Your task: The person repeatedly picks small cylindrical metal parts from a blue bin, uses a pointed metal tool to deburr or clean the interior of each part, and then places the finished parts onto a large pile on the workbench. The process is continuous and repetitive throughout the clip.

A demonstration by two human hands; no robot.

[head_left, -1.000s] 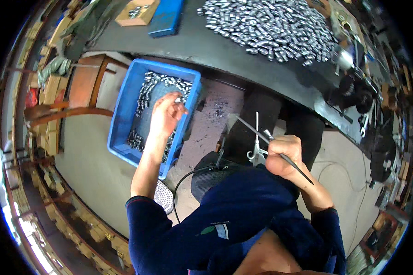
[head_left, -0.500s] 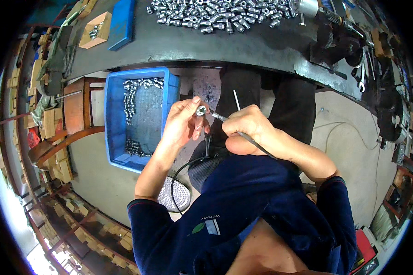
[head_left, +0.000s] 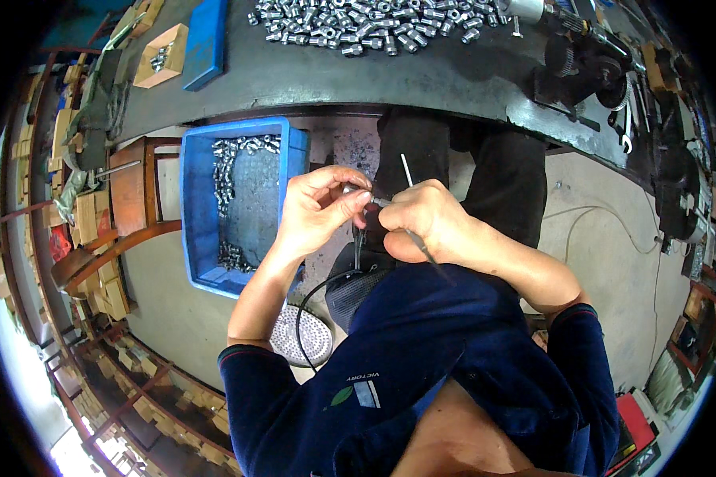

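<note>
My left hand [head_left: 314, 219] pinches a small shiny metal fitting [head_left: 348, 189] between thumb and fingers, largely hidden by them. My right hand [head_left: 431, 222] is wrapped round a slim pen-like tool [head_left: 383, 202] with a metal front end. The tool's tip meets the fitting at my left fingertips; exact contact is hidden. A dark tail [head_left: 422, 245] runs back from the tool under my right hand. Beyond my right knuckles a thin pale rod [head_left: 406, 170] sticks up; whether I hold it cannot be made out. Both hands are above my lap, in front of the bench.
Left of my lap stands a blue crate [head_left: 189, 215] with similar fittings along its inside. More fittings [head_left: 374, 28] are heaped on the dark bench [head_left: 334, 87]. A wooden box [head_left: 147, 78], blue lid-like slab [head_left: 205, 48], geared machine [head_left: 589, 71], wooden chair [head_left: 127, 191] and black hose [head_left: 301, 318] surround me.
My left hand has turned and closed in toward my right, covering more of the fitting. The tool's tip is now up against my left fingers. The whole view has shifted slightly.
</note>
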